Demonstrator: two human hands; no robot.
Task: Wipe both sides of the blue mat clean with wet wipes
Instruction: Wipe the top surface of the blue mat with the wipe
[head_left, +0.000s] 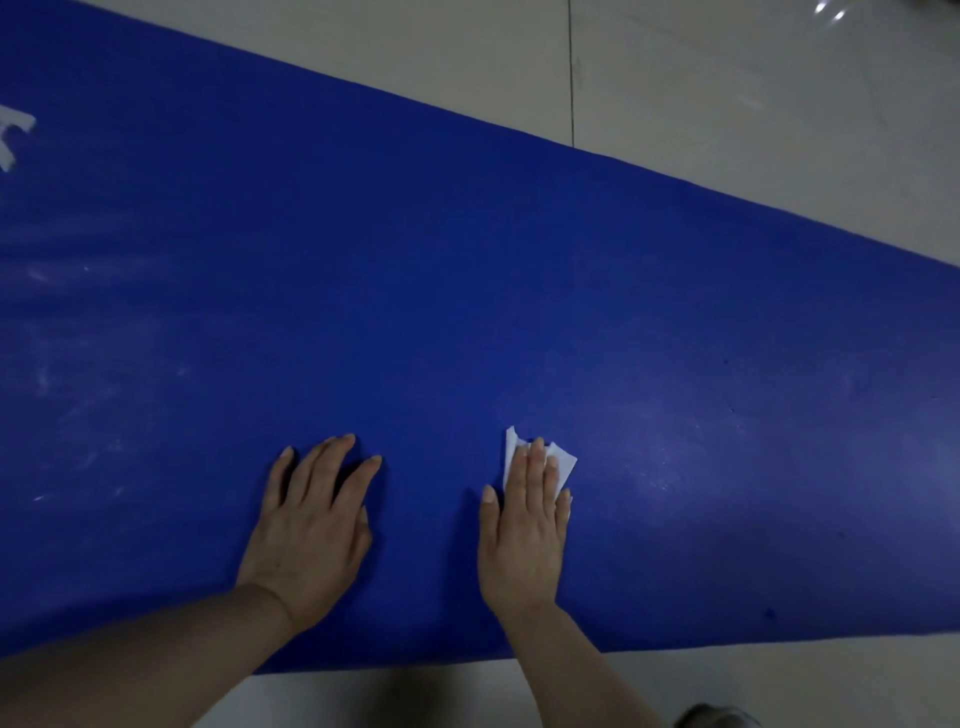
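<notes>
The blue mat is seen laid flat on a pale tiled floor, and it is taken as the landmark. At the mat's near edge both forearms are seen crossing onto it. The left hand is pressed flat on the mat just inside that edge, fingers straight and spread, nothing grasped; it is judged to be steadying the mat. Just beside it, toward the mat's right end, the right hand is laid flat with straight fingers on a folded white wet wipe, which is pressed against the mat; the wipe's corners show past the fingertips. Nothing is curled round the wipe. Toward the mat's left end, whitish smears are noted over a broad area, and a white printed mark is partly visible at the far left. Toward the right end, fainter pale specks are noted. Beyond the mat's far edge only floor tile and a grout line are seen. Progress is judged early: the upper face is only partly wiped, with the smeared left portion outstanding, and the underside cannot be seen, so its state cannot be told.
</notes>
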